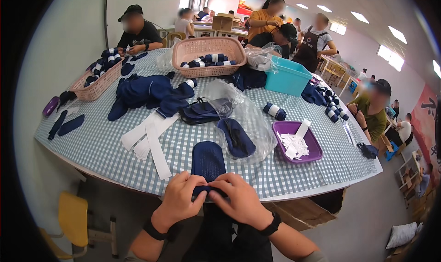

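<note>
At the table's near edge, my left hand (pixel 180 198) and my right hand (pixel 239 198) pinch the near end of a flat navy slipper (pixel 208 161), which looks partly rolled up toward me. Its dotted, rounded far end lies flat on the checked cloth. Both thumbs and forefingers are closed on the fabric, almost meeting. Beyond it, another navy slipper (pixel 235 138) rests on a clear plastic bag (pixel 259 147). White paper strips (pixel 157 152) are spread to the left of the slipper in my hands. A finished-looking navy roll with a white band (pixel 274 111) lies farther right.
A purple tray (pixel 317 152) holds white paper pieces. Pink baskets (pixel 209 45) with banded rolls and a turquoise bin (pixel 288 76) stand farther back. Navy fabric (pixel 147 94) is heaped left of centre. Several people work around the table; a yellow chair (pixel 72 218) is at lower left.
</note>
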A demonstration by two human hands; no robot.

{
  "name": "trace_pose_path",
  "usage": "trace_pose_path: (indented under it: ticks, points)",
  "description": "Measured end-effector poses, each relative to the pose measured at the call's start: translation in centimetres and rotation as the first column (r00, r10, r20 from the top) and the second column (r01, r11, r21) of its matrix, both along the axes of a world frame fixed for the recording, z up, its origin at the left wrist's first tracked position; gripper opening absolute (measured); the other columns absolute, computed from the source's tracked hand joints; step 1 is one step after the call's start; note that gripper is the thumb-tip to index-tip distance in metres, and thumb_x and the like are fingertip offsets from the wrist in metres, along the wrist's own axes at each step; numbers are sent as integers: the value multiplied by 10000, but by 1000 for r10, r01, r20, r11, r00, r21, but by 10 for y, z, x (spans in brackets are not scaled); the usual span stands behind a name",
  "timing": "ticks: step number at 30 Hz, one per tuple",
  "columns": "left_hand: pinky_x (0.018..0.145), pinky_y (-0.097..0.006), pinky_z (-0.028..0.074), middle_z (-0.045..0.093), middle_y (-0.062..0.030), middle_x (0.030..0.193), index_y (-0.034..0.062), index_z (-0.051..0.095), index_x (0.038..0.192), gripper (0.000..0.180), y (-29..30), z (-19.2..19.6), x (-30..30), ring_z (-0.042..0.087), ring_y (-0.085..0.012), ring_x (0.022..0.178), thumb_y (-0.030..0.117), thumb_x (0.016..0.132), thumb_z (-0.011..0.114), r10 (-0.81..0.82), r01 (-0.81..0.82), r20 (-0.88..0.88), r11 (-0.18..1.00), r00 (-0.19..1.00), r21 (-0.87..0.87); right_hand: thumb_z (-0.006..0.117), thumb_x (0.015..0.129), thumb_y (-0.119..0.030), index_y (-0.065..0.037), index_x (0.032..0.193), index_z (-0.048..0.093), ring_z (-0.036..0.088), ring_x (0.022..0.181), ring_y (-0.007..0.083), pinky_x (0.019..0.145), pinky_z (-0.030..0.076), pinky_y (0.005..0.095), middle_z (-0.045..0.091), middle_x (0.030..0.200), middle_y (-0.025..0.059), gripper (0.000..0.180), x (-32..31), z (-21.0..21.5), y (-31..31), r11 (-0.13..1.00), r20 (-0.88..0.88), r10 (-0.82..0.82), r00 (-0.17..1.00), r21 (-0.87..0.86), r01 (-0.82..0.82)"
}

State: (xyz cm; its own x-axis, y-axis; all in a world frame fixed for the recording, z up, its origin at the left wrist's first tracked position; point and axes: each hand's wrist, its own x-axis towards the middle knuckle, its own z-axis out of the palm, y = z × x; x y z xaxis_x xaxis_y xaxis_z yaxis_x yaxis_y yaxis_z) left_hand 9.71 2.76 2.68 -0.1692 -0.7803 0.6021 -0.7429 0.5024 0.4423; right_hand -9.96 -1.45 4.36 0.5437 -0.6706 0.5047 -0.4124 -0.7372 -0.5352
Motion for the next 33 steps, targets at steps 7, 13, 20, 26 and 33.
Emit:
trace_pose_path:
  ticks: [7, 13, 20, 26, 33]
  points:
    - [807, -385, 522, 702, -130, 926, 8, 584, 1085, 330, -13, -4, -1, 665, -310, 868, 85, 795, 721, -16, 30, -174, 996, 985, 81, 718, 856, -219, -68, 1058, 670, 629, 840, 258, 704, 524, 372, 634, 905, 65, 257, -2, -4, -9, 995, -154, -32, 988, -99, 17]
    - [803, -376, 517, 712, -130, 977, 33, 651, 1115, 352, -17, 5, 0, 651, -296, 894, 127, 791, 752, 55, -15, -209, 982, 976, 189, 653, 906, -191, -65, 922, 636, 568, 786, 303, 732, 454, 434, 573, 790, 84, 127, 13, -11, -6, 958, -157, -244, 957, -189, 214]
    - [828, -373, 509, 686, -142, 1069, 88, 771, 896, 196, -3, -5, 2, 655, -300, 935, 116, 707, 813, 90, -78, -206, 995, 974, 66, 599, 937, -215, -85, 822, 599, 576, 769, 303, 713, 419, 434, 578, 773, 95, 174, 18, -19, -2, 953, -192, -276, 942, -180, 243]
    - [914, -412, 496, 756, -67, 891, 81, 762, 850, 134, -11, -19, -3, 654, -318, 1040, 106, 726, 808, 97, -115, -130, 983, 987, -140, 637, 907, -256, -88, 734, 608, 597, 736, 324, 683, 406, 457, 596, 719, 106, 243, 15, -23, -12, 953, -153, -298, 942, -101, 285]
    - [845, -387, 484, 694, -45, 848, 94, 767, 822, 128, -17, -19, -1, 627, -275, 1013, 112, 702, 807, 198, -208, -202, 978, 959, -25, 788, 780, -189, -42, 755, 718, 586, 584, 233, 552, 425, 351, 606, 688, 88, 164, 20, -16, -22, 912, 52, -344, 938, 256, 320]
